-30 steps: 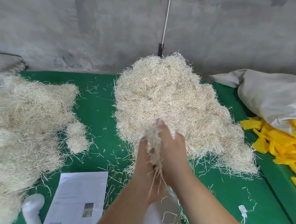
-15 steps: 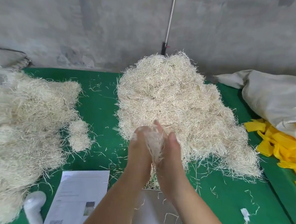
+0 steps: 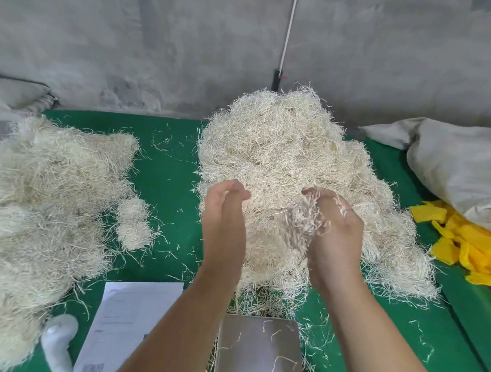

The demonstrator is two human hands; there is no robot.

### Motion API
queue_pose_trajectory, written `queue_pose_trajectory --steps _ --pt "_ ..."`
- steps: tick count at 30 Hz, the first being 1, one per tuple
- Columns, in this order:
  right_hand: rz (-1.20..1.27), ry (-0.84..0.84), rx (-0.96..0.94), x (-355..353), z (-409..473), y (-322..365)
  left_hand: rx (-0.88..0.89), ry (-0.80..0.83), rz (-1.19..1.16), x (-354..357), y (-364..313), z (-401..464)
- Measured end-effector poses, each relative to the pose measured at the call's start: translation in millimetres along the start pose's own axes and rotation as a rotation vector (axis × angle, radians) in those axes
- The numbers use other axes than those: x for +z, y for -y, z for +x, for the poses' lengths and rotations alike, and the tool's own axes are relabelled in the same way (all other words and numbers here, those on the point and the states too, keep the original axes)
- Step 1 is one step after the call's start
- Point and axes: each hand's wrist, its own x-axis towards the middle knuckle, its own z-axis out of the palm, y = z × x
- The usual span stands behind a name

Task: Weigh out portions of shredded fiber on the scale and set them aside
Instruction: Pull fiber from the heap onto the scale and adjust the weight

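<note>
- I judge the step to be portioning: my hands are apart above the near edge of the main fiber heap (image 3: 291,171), and the scale (image 3: 258,350) at the near edge of the bench (image 3: 166,186) carries only a few stray strands.
- My right hand (image 3: 333,231) is cupped palm-up round a loose tuft of fiber (image 3: 304,221), with strands spilling off its inner edge.
- My left hand (image 3: 225,213) grasps nothing; its fingers are loosely curled, palm turned toward the right hand.
- The tuft's strands run mostly top to bottom, hanging toward the scale; the heap itself has no single direction.
- Next, I think, the tuft should be lowered onto the pan without scattering it.
- Weighed portions seem to lie in the left heap (image 3: 36,207).
</note>
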Motion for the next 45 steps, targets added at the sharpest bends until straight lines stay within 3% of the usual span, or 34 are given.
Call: queue_pose_trajectory --steps 2,3,6,9,11,13,15,17,20,23,25,27,29,32,36,40,42,45 --pt "-0.032 0.101 -0.013 7.3 -7.0 -1.7 -0.309 0.317 -0.232 12.8 -2.7 -12.6" --pt "-0.052 0.151 -0.021 13.5 -11.9 -4.8 -0.414 0.397 -0.298 18.8 -2.4 -21.3" --pt "-0.116 0.203 -0.094 23.7 -20.6 -14.0 -0.549 0.361 -0.347 24.4 -7.8 -31.4" --pt "-0.61 0.211 -0.493 16.8 -11.1 -20.4 -0.542 0.366 -0.311 15.8 -8.4 -22.0" --pt "-0.807 0.204 -0.547 14.1 -3.3 -19.4 -0.499 0.315 -0.309 18.1 -8.1 -23.7" --pt "-0.806 0.276 -0.505 16.4 -3.5 -18.0 -0.45 0.219 -0.374 18.7 -10.9 -23.0" --pt "-0.631 0.428 -0.382 20.8 -13.9 -17.4 -0.377 0.16 -0.436 17.5 -14.6 -17.0" --pt "-0.362 0.466 -0.241 29.6 -26.9 -14.7 -0.248 0.174 -0.392 16.4 -15.0 -11.6" --pt "-0.062 0.35 0.021 38.8 -36.0 -0.9 0.117 0.18 -0.236 20.2 -11.3 -12.2" --pt "0.305 0.37 0.458 32.2 -27.5 8.2 0.367 0.333 -0.082 21.1 -8.8 -9.4" --pt "0.323 0.315 0.471 25.8 -21.4 14.5 0.453 0.408 0.147 16.0 -1.9 -0.5" --pt "0.2 0.284 0.345 26.6 -22.5 18.2 0.537 0.306 0.388 11.4 6.7 4.3" --pt "0.064 0.277 0.182 33.9 -29.9 17.3 0.448 0.211 0.297 11.5 5.4 -2.2" --pt "-0.114 0.226 0.019 40.2 -33.6 9.2 0.194 0.234 -0.143 20.4 1.9 -14.7" --pt "-0.137 0.15 0.033 35.0 -21.4 1.8 0.074 0.235 -0.161 22.0 1.4 -16.7" --pt "-0.223 0.136 -0.062 31.5 -17.4 -16.8 -0.232 0.369 -0.149 14.3 -2.7 -12.5" --pt "-0.4 0.171 -0.22 25.4 -17.7 -27.1 -0.433 0.487 -0.221 11.0 -3.5 -14.9" --pt "-0.751 0.197 -0.398 15.1 -25.9 -36.2 -0.527 0.361 -0.335 6.7 4.3 -11.9"
